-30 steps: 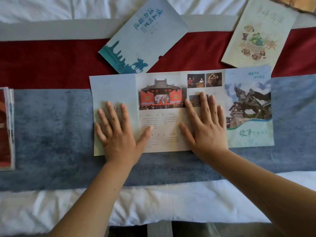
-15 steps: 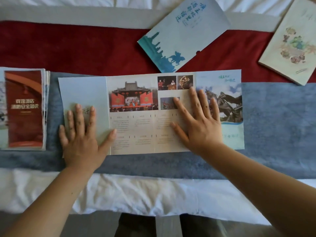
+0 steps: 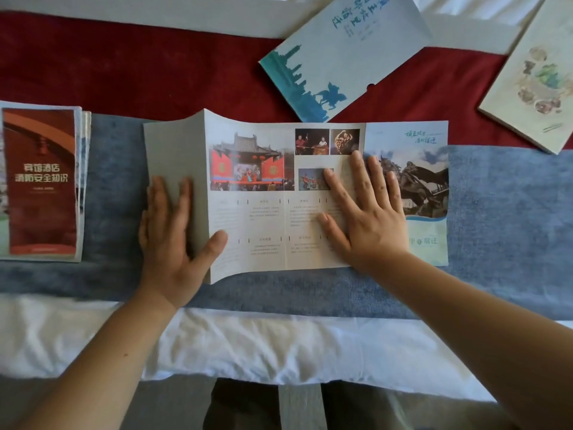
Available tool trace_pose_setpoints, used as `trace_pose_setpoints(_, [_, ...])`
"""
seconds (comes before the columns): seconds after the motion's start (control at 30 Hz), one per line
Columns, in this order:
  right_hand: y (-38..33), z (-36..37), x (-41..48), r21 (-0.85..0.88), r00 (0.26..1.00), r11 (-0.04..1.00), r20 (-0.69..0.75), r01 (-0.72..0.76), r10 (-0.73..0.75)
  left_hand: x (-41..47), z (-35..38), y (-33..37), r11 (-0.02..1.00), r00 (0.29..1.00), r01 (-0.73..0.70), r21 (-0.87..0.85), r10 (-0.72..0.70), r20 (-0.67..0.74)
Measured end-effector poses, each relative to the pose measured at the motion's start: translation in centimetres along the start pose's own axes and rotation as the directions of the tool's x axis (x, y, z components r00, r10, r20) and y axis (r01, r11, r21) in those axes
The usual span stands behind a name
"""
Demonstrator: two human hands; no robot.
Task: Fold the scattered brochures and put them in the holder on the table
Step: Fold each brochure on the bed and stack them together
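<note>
So the brochure [image 3: 263, 218] lies spread out on the bed's blue runner [image 3: 508, 212]. My guess: the left hand [image 3: 167, 234] pinches the end panel, thumb inside, to fold it over, while the right hand [image 3: 366, 212] lies flat, fingers straight, pinning the rest so nothing slides.

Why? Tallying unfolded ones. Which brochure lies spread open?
The wide photo brochure at the left hand and right hand; red brochure, skyline brochure and cream booklet lie closed.

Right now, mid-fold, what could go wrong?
The flap bows in the grip of the left hand, so its crease may land crooked. The right hand pins the brochure flat, yet the runner is soft cloth, so the sheet could slide or wrinkle.
</note>
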State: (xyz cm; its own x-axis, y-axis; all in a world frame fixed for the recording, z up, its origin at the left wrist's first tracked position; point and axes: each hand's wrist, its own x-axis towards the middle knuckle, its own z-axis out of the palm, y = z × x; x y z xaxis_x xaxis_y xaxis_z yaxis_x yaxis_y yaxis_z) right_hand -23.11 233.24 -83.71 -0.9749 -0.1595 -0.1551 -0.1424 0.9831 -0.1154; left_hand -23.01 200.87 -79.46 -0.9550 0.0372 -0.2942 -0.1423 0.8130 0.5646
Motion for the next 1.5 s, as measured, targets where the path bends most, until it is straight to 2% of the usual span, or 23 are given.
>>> trace_pose_setpoints(0.2, [-0.2,-0.7,0.1,0.044,1.0,0.999,0.007,0.008,-0.008,-0.4,2.0,3.0,0.999,1.0,-0.012,-0.035,0.013,0.023])
trace_pose_setpoints(0.33, [0.6,-1.4,-0.6,0.217,0.996,0.976,-0.085,0.021,-0.003,-0.4,3.2,3.9,0.999,0.999,0.032,-0.028,-0.03,0.043])
trace_pose_setpoints(0.4, [1.3,-1.7,-1.2,0.238,0.991,0.971,-0.128,0.008,0.023,-0.2,3.4,4.1,0.998,0.998,0.051,-0.034,-0.05,0.036])
trace_pose_setpoints(0.47, [2.3,-1.9,-1.8,0.188,0.989,0.98,-0.12,-0.066,0.09,-0.1,3.5,4.2,0.998,0.998,0.061,-0.029,-0.06,0.031])
trace_pose_setpoints(0.6, [4.7,-1.8,-3.4,0.107,0.969,0.963,0.007,-0.246,0.247,-0.2,3.8,4.8,0.995,0.996,0.086,-0.045,-0.085,0.032])
trace_pose_setpoints(0.73, [5.8,-1.0,-3.8,0.166,0.976,0.962,0.026,-0.216,0.215,-0.4,4.7,7.0,0.993,0.995,0.088,-0.079,-0.085,0.042])
trace_pose_setpoints(0.93, [5.8,-0.5,-3.8,0.217,0.976,0.953,-0.002,-0.211,0.217,-0.8,7.1,10.5,0.997,0.995,-0.012,-0.079,0.02,0.1])
trace_pose_setpoints(1.27, [5.8,-0.2,-3.7,0.245,0.974,0.95,-0.072,-0.192,0.215,-1.0,10.1,13.5,0.999,1.0,0.0,-0.041,0.001,0.024])
trace_pose_setpoints(1.4, [5.8,-0.1,-3.7,0.226,0.97,0.956,-0.113,-0.185,0.215,-1.0,10.8,14.6,1.0,1.0,-0.005,0.005,0.005,0.03])
trace_pose_setpoints(1.5, [5.7,-0.1,-3.8,0.205,0.966,0.962,-0.149,-0.18,0.212,-1.2,11.7,15.2,0.99,0.997,-0.059,0.127,0.052,0.064])
